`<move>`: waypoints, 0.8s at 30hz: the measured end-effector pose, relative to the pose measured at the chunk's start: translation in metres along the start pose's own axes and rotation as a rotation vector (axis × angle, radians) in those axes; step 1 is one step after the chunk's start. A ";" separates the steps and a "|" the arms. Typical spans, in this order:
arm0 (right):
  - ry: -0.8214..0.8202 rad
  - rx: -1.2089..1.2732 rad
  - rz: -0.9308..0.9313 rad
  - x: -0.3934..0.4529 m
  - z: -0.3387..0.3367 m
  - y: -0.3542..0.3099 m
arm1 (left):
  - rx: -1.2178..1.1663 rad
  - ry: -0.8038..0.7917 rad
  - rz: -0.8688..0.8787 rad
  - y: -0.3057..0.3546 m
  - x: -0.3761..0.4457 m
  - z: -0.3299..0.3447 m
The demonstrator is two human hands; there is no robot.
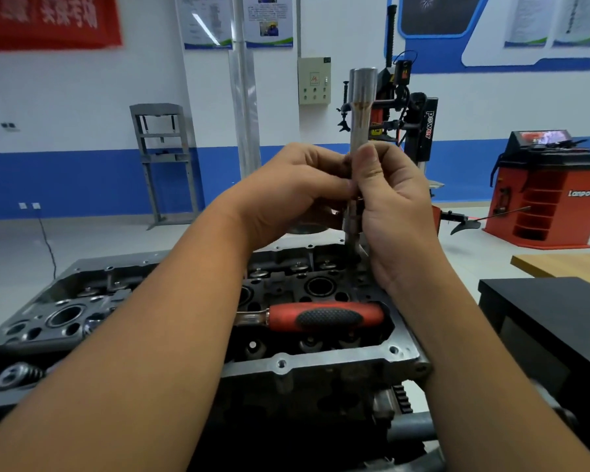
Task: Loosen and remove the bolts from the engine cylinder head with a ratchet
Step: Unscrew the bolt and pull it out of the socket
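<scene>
Workshop; both hands grip upright socket; ratchet lies on cylinder head.

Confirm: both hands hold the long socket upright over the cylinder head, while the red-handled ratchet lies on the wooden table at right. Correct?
Not quite. In the head view the ratchet lies on the cylinder head, not the wooden table. Both hands do hold the long socket upright.

Ratchet: red handle with black textured grip, lies roughly horizontal on the cylinder head, lower centre of frame, head end hidden behind a forearm. Cylinder head: dark grey casting, open top, round bores and valve springs exposed. Long socket: steel, upright, centre frame, above the head's far right corner.
</scene>
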State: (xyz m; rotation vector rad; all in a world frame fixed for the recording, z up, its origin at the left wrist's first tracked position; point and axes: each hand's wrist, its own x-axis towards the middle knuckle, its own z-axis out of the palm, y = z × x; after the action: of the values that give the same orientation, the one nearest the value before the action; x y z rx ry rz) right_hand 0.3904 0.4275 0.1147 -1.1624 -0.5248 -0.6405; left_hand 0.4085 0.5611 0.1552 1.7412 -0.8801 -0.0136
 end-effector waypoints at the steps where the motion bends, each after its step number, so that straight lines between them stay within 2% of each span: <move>1: 0.014 0.019 0.006 -0.001 0.000 0.000 | -0.019 -0.016 -0.005 0.000 0.001 0.001; 4: 0.054 0.069 0.027 -0.003 -0.001 -0.002 | 0.026 0.013 0.006 0.000 0.001 0.003; 8: 0.065 0.010 0.010 -0.004 -0.003 -0.002 | 0.069 0.095 0.026 -0.001 0.000 -0.001; 11: 0.049 -0.058 -0.019 -0.002 -0.002 0.000 | 0.025 0.031 0.015 -0.001 -0.001 -0.001; 14: 0.060 -0.013 0.012 0.000 -0.001 0.000 | -0.024 -0.011 0.003 -0.002 0.000 -0.001; 21: 0.073 -0.014 -0.003 -0.002 -0.004 -0.001 | 0.093 0.127 -0.013 -0.002 0.001 -0.005; 24: 0.102 -0.010 0.025 -0.001 -0.002 -0.001 | 0.035 0.064 -0.003 -0.003 0.003 -0.004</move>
State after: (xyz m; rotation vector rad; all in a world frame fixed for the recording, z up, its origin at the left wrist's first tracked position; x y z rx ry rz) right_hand 0.3887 0.4253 0.1141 -1.1378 -0.4199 -0.6780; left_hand 0.4141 0.5632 0.1557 1.7661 -0.8354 0.0557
